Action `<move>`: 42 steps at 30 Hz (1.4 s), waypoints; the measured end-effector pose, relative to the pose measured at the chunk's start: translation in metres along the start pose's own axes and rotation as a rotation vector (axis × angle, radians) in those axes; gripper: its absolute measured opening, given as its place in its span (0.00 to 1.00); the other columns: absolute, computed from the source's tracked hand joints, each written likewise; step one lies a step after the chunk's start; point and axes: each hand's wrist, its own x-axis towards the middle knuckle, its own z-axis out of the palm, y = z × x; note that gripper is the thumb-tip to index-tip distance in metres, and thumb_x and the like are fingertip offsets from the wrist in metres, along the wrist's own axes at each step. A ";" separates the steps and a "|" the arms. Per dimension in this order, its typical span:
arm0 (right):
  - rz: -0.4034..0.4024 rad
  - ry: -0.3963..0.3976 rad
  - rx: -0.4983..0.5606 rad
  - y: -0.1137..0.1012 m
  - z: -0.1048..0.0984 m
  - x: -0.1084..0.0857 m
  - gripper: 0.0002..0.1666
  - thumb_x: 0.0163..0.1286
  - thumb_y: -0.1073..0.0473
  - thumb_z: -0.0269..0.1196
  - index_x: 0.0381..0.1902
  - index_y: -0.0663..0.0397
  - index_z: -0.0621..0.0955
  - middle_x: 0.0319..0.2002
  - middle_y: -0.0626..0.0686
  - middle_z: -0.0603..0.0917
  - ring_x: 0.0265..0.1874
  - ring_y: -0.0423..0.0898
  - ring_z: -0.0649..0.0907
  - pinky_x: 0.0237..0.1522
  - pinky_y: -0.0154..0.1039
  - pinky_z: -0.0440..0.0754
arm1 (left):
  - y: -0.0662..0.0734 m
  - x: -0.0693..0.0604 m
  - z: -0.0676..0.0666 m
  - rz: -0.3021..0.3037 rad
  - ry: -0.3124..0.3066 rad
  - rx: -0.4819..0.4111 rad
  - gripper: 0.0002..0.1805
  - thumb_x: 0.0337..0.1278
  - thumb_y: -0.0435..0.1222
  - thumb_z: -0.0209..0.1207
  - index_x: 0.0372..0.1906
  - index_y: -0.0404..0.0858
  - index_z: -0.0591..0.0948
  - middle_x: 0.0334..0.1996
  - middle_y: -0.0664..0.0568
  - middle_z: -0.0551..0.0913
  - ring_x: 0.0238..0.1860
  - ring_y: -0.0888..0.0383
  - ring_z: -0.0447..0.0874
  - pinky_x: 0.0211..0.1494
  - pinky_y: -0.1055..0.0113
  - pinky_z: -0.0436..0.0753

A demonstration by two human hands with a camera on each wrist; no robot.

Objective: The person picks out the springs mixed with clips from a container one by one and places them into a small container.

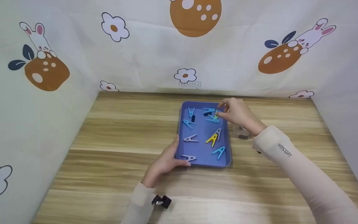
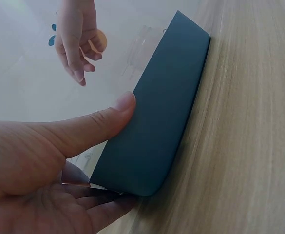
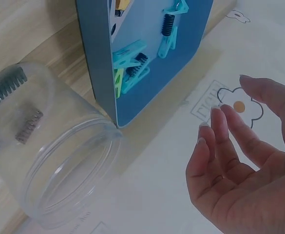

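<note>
My left hand (image 1: 166,160) grips the near left corner of a blue plastic tray (image 1: 202,152); in the left wrist view its thumb (image 2: 125,102) presses the outer wall. Light blue clothespins (image 1: 218,152), pale purple ones (image 1: 190,138) and a yellow one (image 1: 212,140) lie scattered in the tray. Over the far right rim hovers my right hand (image 1: 236,112), near a green clothespin (image 1: 216,114). The right wrist view shows its thumb and fingers apart, holding nothing. Small black toothed clips (image 3: 137,63) lie among the blue clothespins.
A clear jar (image 3: 84,161) stands just right of the tray, with a dark toothed clip (image 3: 8,85) and other small clips inside. Patterned sheets (image 1: 141,62) enclose the wooden table (image 1: 120,124) at the back and sides.
</note>
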 end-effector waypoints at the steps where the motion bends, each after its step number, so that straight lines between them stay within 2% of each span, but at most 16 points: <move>1: -0.001 -0.002 -0.004 -0.001 0.001 0.001 0.20 0.72 0.57 0.71 0.55 0.66 0.86 0.36 0.59 0.86 0.29 0.48 0.82 0.28 0.36 0.78 | 0.000 0.000 0.000 -0.002 0.000 0.001 0.63 0.53 0.29 0.76 0.81 0.20 0.41 0.81 0.23 0.45 0.82 0.30 0.46 0.86 0.41 0.49; 8: -0.008 -0.016 -0.037 -0.005 0.009 0.009 0.20 0.71 0.56 0.72 0.53 0.65 0.87 0.32 0.57 0.85 0.28 0.47 0.80 0.27 0.35 0.76 | 0.001 0.000 0.000 -0.016 -0.004 0.006 0.64 0.54 0.29 0.76 0.81 0.20 0.42 0.82 0.24 0.44 0.83 0.31 0.45 0.86 0.42 0.48; 18: -0.008 -0.066 -0.094 -0.009 0.021 0.020 0.21 0.71 0.56 0.71 0.55 0.66 0.87 0.33 0.57 0.84 0.28 0.46 0.78 0.28 0.37 0.75 | 0.001 0.001 0.001 -0.021 -0.004 0.011 0.64 0.54 0.30 0.76 0.81 0.21 0.41 0.82 0.24 0.45 0.83 0.31 0.46 0.86 0.42 0.48; 30: -0.024 -0.074 -0.129 -0.013 0.034 0.034 0.22 0.71 0.56 0.72 0.55 0.67 0.87 0.35 0.59 0.88 0.30 0.48 0.81 0.30 0.39 0.80 | 0.001 0.000 0.000 -0.017 -0.010 0.012 0.63 0.56 0.31 0.75 0.82 0.21 0.41 0.82 0.25 0.45 0.83 0.32 0.46 0.86 0.42 0.49; 36: -0.067 -0.063 -0.151 -0.013 0.041 0.039 0.20 0.69 0.58 0.72 0.52 0.68 0.88 0.41 0.63 0.90 0.34 0.51 0.84 0.39 0.48 0.86 | 0.001 0.000 0.000 -0.025 -0.010 0.008 0.63 0.57 0.32 0.76 0.82 0.21 0.41 0.82 0.25 0.44 0.83 0.32 0.45 0.86 0.42 0.48; 42: -0.049 -0.080 -0.166 -0.015 0.046 0.044 0.21 0.69 0.57 0.72 0.52 0.68 0.87 0.43 0.63 0.90 0.38 0.54 0.85 0.44 0.51 0.87 | 0.001 -0.001 -0.001 -0.027 -0.008 0.014 0.63 0.56 0.32 0.76 0.82 0.22 0.41 0.82 0.25 0.44 0.83 0.32 0.46 0.86 0.42 0.49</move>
